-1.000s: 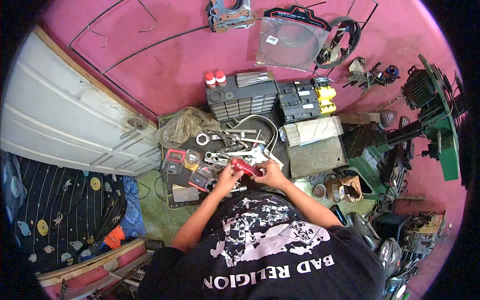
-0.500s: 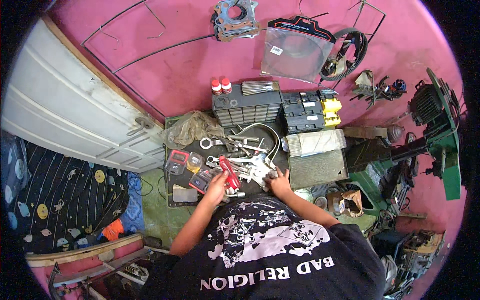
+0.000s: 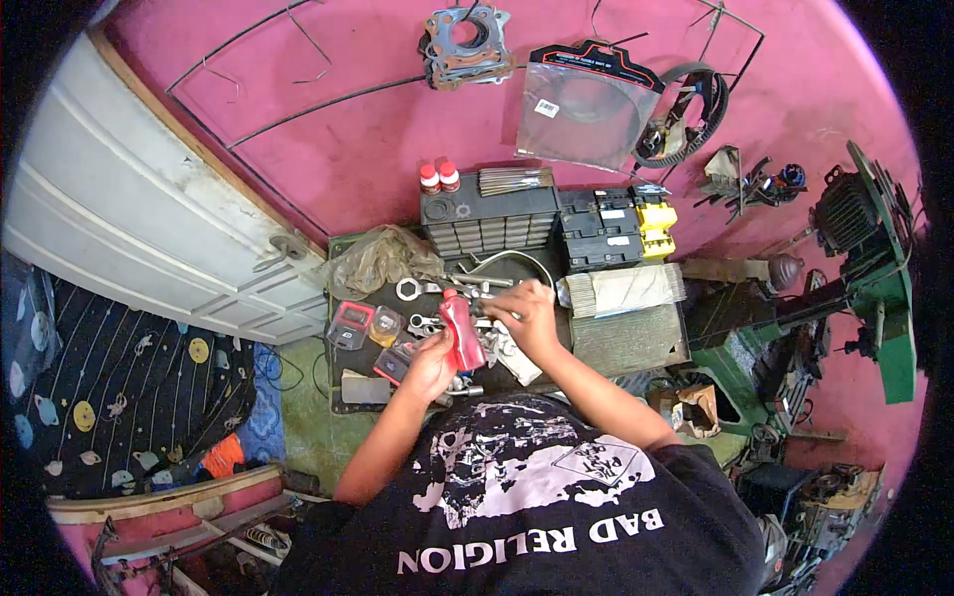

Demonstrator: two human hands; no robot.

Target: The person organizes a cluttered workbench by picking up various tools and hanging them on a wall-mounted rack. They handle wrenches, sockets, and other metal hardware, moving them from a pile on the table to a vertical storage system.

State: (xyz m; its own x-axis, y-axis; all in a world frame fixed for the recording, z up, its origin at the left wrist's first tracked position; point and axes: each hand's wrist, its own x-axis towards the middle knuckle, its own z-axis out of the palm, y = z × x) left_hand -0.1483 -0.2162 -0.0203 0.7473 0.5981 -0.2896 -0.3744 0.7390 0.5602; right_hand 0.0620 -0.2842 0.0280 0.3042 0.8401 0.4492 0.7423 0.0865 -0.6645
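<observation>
My left hand point(image 3: 430, 368) is wrapped round a red squeeze bottle point(image 3: 463, 335) with a narrow capped top, held above the workbench. Just right of the bottle, my right hand point(image 3: 525, 316) reaches over the tools with its fingers pinched together. Its fingertips are close to the bottle's upper part; what they hold, if anything, is too small to name. Beneath that hand lies a crumpled white cloth-like thing point(image 3: 519, 360). Several wrenches, one a ring spanner point(image 3: 408, 289), are spread behind and around the bottle, partly covered by my hands.
At the bench's back stand a black drawer cabinet point(image 3: 489, 221) with two red-and-white bottles point(image 3: 439, 178) on top, and stacked black boxes point(image 3: 601, 238). A plastic bag point(image 3: 383, 260) and small cases point(image 3: 350, 325) lie left. A green machine point(image 3: 879, 298) stands right, a white door point(image 3: 149, 189) left.
My right hand has left the white cloth-like thing and moved up and left, close to the bottle. The red bottle has been raised slightly and turned in my left hand.
</observation>
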